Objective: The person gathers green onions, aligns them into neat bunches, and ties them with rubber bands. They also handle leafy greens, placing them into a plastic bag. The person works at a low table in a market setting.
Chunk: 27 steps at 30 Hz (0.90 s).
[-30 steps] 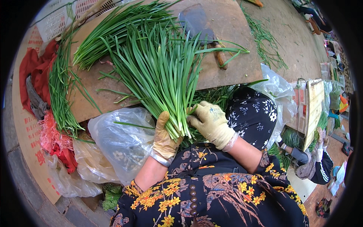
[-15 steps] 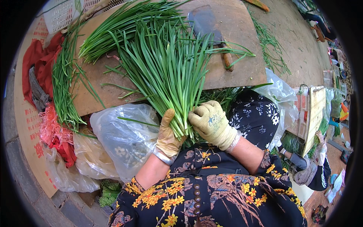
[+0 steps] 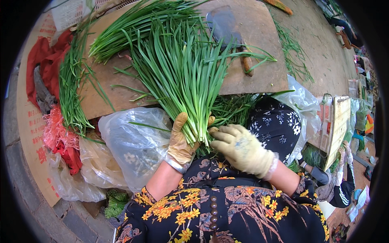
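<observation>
A large bunch of garlic chives (image 3: pixel 182 77) fans out over the wooden board (image 3: pixel 265 77), its pale stem ends toward me. My left hand (image 3: pixel 180 139), in a thin yellowish glove, is wrapped round the stems near their base. Against the right side of the stem ends is my right hand (image 3: pixel 241 150), in a cream work glove. Its back faces up and its fingers are loosely stretched toward the stems, with nothing visible in them. Behind lies another pile of chives (image 3: pixel 133 28). A cleaver (image 3: pixel 225 26) with a wooden handle rests on the board.
Loose chives (image 3: pixel 73 93) hang over the board's left edge, beside red cloth (image 3: pixel 48 60) and pink plastic strings (image 3: pixel 58 129). A clear plastic bag (image 3: pixel 135 141) covers my left knee. Another person's shoe (image 3: pixel 320 176) and crates (image 3: pixel 324 129) are at the right.
My right hand has turned palm down and shifted slightly right and down, its curled fingers loosening from the stems. The left hand keeps its hold. The view has shifted slightly.
</observation>
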Each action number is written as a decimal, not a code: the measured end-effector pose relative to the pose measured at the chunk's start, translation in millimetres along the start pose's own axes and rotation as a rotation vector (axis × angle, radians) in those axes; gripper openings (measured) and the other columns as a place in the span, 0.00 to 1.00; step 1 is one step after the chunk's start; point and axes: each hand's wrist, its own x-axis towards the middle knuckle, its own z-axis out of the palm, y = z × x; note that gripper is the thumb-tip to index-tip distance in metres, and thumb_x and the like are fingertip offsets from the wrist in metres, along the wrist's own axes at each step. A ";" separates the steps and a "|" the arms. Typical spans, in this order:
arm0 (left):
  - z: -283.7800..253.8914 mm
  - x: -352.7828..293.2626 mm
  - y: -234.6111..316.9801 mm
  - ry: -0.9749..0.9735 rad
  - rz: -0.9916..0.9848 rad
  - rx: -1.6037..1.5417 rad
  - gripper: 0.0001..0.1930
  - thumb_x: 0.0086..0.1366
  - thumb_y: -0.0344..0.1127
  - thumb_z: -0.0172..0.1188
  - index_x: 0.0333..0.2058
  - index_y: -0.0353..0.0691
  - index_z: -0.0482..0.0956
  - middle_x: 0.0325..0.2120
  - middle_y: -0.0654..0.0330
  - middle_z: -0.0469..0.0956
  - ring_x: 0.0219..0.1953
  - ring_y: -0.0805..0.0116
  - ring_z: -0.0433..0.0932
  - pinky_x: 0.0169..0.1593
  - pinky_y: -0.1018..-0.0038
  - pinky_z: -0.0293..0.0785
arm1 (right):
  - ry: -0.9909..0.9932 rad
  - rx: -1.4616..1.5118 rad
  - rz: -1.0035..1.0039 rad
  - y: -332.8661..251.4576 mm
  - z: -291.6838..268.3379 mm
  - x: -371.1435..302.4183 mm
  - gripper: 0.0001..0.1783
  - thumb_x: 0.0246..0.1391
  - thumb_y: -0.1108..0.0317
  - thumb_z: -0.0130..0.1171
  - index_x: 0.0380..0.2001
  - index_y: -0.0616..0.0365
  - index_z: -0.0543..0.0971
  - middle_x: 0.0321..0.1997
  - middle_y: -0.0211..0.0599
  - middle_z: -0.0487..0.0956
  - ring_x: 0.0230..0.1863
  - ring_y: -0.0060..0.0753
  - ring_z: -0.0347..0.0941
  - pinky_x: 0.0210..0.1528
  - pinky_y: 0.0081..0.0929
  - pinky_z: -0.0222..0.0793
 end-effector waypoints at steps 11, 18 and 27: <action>19.0 -3.4 -0.2 0.258 0.158 0.431 0.22 0.58 0.27 0.67 0.52 0.34 0.74 0.41 0.54 0.81 0.40 0.58 0.83 0.44 0.65 0.82 | 0.207 1.654 0.617 36.2 28.4 76.7 0.34 0.57 0.51 0.64 0.60 0.63 0.71 0.56 0.40 0.76 0.58 0.31 0.69 0.63 0.29 0.62; 93.6 -12.0 7.3 0.270 0.360 1.745 0.39 0.45 0.41 0.71 0.54 0.33 0.62 0.39 0.38 0.77 0.44 0.40 0.78 0.49 0.59 0.75 | 0.542 1.907 0.430 12.8 49.5 62.4 0.35 0.52 0.57 0.70 0.59 0.58 0.69 0.53 0.33 0.76 0.53 0.29 0.71 0.59 0.29 0.66; 165.0 14.3 3.8 -0.065 1.235 2.310 0.52 0.45 0.41 0.71 0.68 0.36 0.54 0.52 0.50 0.70 0.51 0.53 0.73 0.54 0.59 0.71 | 0.888 1.401 0.151 33.9 -35.6 33.0 0.34 0.46 0.60 0.70 0.56 0.59 0.73 0.52 0.34 0.76 0.53 0.35 0.72 0.59 0.35 0.69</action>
